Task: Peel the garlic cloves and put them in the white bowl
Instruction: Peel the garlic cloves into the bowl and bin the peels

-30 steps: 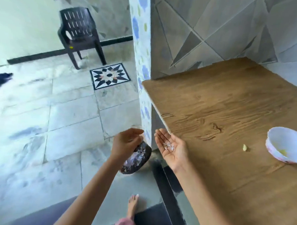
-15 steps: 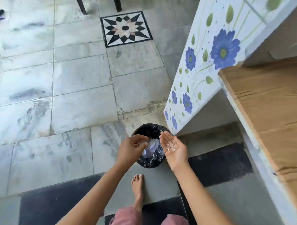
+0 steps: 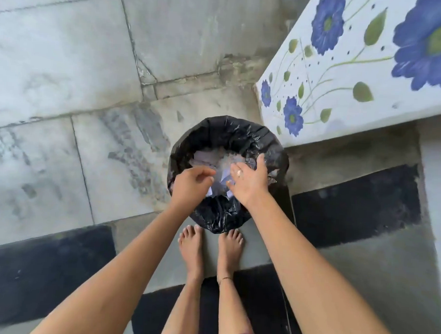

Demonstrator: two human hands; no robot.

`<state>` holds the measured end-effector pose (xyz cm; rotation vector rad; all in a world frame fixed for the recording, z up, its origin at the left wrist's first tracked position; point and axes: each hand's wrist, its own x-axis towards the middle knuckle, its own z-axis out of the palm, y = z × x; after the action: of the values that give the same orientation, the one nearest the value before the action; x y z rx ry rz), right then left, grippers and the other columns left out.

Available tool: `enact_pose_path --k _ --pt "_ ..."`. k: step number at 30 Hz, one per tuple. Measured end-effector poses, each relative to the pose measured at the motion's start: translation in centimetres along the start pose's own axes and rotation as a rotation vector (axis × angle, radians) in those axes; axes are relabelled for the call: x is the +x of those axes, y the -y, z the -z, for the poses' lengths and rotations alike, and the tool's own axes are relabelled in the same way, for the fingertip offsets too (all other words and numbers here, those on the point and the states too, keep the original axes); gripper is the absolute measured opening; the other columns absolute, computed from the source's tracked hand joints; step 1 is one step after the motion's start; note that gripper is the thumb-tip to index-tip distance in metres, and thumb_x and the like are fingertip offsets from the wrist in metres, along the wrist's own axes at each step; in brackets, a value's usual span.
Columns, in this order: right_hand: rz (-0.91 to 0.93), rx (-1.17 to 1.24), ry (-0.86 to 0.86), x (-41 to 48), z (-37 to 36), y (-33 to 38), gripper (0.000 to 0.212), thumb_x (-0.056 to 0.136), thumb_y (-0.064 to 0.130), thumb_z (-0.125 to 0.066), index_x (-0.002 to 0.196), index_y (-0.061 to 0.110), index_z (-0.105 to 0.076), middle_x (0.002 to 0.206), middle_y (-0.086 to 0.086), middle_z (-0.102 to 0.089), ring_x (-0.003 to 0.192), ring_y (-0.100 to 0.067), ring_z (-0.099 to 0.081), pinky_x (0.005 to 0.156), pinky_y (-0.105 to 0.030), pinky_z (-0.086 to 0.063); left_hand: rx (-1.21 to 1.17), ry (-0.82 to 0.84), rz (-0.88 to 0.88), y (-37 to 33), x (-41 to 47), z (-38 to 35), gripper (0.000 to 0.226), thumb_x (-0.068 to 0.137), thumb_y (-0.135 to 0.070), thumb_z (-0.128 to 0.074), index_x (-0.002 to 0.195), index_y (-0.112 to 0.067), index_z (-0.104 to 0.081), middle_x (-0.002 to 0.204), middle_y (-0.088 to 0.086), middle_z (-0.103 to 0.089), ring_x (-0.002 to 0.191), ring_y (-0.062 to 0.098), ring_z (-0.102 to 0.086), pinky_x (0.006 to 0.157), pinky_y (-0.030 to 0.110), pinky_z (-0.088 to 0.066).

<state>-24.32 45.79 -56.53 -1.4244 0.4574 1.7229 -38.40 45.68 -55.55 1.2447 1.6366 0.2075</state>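
Both hands hover over a bin lined with a black bag (image 3: 224, 131), directly beneath them. The left hand (image 3: 192, 184) has its fingers curled toward the thumb; whether it pinches anything cannot be told. The right hand (image 3: 250, 179) is palm-down with fingers spread and relaxed, touching nothing. Pale scraps (image 3: 212, 159) lie in the bin below the fingertips. 2 bare feet (image 3: 192, 249) stand nearer the person than the hands. The garlic cloves and white bowl are out of view.

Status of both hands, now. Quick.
Left hand: fingers curled over the bin; whether it holds anything cannot be told.
Right hand: open, fingers spread, back up, over the bin.
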Motion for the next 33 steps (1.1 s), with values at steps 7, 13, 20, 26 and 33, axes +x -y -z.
enact_pose_path --k 7,13,20,26,33 --pt "-0.089 0.010 0.015 3.9 3.3 -1.6 0.083 0.087 0.074 -0.016 0.150 0.020 -0.014 0.150 -0.011 -0.029 0.121 -0.030 -0.047 0.088 -0.042 -0.044 -0.043 0.046 0.077 4.0 2.5 -4.0 0.022 0.089 -0.011 -0.056 0.106 -0.013 -0.070 0.101 0.003 -0.069 0.092 0.014 -0.061 0.082 0.023 -0.045" --pt "-0.149 0.187 -0.018 3.1 3.0 -1.6 0.059 0.099 0.048 -0.026 0.139 0.007 -0.040 0.138 -0.014 -0.048 0.122 -0.027 -0.049 0.102 -0.036 -0.037 -0.292 0.091 -0.331 -0.1 0.3 -6.5 0.036 0.093 -0.026 -0.044 0.126 -0.022 -0.057 0.123 -0.015 -0.058 0.115 -0.004 -0.051 0.096 0.008 -0.035" --pt "-0.104 0.052 0.019 1.6 3.6 0.3 0.069 0.095 0.060 -0.020 0.143 0.013 -0.036 0.148 -0.011 -0.037 0.135 -0.030 -0.034 0.109 -0.044 -0.024 0.316 0.220 0.159 3.8 4.0 -6.9 0.043 0.102 -0.031 -0.029 0.144 -0.025 -0.036 0.158 0.004 -0.017 0.146 0.017 -0.010 0.117 0.042 -0.010" --pt "-0.131 -0.050 0.023 1.8 3.3 0.2 0.064 0.097 0.056 -0.023 0.135 0.009 -0.045 0.117 -0.012 -0.059 0.114 -0.029 -0.054 0.095 -0.041 -0.041 -0.162 0.234 -0.516 1.5 0.6 -9.3 0.045 0.100 -0.036 -0.033 0.144 -0.027 -0.036 0.152 -0.006 -0.031 0.143 0.006 -0.020 0.116 0.020 -0.012" --pt "0.159 -0.411 -0.091 0.0 6.0 -0.8 0.045 0.100 0.043 -0.031 0.128 0.016 -0.053 0.139 -0.004 -0.049 0.125 -0.018 -0.046 0.098 -0.028 -0.033 0.138 0.128 0.018 6.3 3.2 -7.0 0.036 0.096 -0.024 -0.047 0.131 -0.018 -0.053 0.147 0.005 -0.039 0.132 0.021 -0.039 0.101 0.030 -0.034"
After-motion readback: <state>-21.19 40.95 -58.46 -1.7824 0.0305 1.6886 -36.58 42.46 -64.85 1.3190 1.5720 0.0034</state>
